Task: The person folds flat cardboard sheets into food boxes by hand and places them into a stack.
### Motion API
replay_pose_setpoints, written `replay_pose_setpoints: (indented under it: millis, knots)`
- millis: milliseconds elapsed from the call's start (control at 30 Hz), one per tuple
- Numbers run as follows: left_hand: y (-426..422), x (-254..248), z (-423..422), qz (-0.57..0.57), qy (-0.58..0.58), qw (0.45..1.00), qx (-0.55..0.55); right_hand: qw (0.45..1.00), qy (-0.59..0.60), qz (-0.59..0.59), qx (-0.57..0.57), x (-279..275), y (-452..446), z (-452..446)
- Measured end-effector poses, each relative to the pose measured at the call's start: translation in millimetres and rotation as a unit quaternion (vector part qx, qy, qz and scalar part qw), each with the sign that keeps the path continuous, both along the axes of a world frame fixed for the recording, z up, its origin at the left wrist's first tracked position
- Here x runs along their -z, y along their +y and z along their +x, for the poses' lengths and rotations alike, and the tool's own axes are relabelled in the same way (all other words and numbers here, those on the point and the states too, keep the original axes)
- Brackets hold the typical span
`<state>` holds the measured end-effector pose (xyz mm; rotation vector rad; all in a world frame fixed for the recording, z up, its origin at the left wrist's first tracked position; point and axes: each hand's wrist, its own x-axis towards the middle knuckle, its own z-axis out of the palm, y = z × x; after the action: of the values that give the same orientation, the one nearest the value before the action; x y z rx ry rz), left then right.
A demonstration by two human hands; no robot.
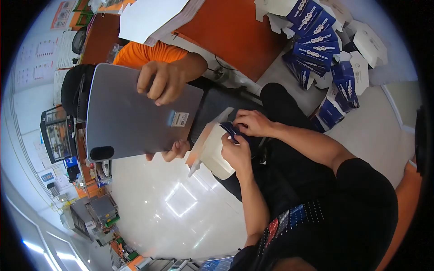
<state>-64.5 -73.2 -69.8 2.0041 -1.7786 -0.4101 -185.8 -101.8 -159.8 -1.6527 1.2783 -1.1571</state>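
Observation:
A paper food box (215, 156), cream inside with a navy blue flap, is held between my two hands above my lap. My left hand (237, 153) is closed on its near side, thumb against the blue flap. With bent fingers, my right hand (251, 123) pinches the upper end of that same flap (230, 130). Other pale flaps of the box stick out at the far side.
Facing me, a person in an orange sleeve (151, 55) holds up a grey tablet (140, 113). Many navy and white boxes (318, 49) are piled at the upper right beside an orange-brown panel (235, 36). Shelves with equipment (97, 203) line the far wall.

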Motion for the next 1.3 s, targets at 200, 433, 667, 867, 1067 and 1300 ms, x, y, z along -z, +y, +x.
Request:
replay_pose_setpoints:
  millis: [200,433,667,867,1067,1300]
  knots:
    - [-10,3,3,-0.004,0.001,1.0,0.008,0.998,0.06,-0.015,-0.011,0,3,1]
    - [19,-17,22,0.066,0.143,0.96,0.23,0.993,0.115,-0.002,-0.008,-3,4,-9]
    - [26,-9,43,0.068,0.099,0.96,0.255,0.976,0.125,-0.01,-0.179,-18,2,-30]
    - [21,-6,41,-0.004,0.061,0.964,0.26,0.952,0.088,0.08,-0.281,-32,-1,-44]
    - [28,2,42,-0.011,0.057,0.973,0.224,0.95,0.05,0.103,-0.292,-24,-4,-46]
    - [35,8,37,-0.019,0.05,0.981,0.187,0.967,0.026,0.093,-0.237,-15,10,-42]
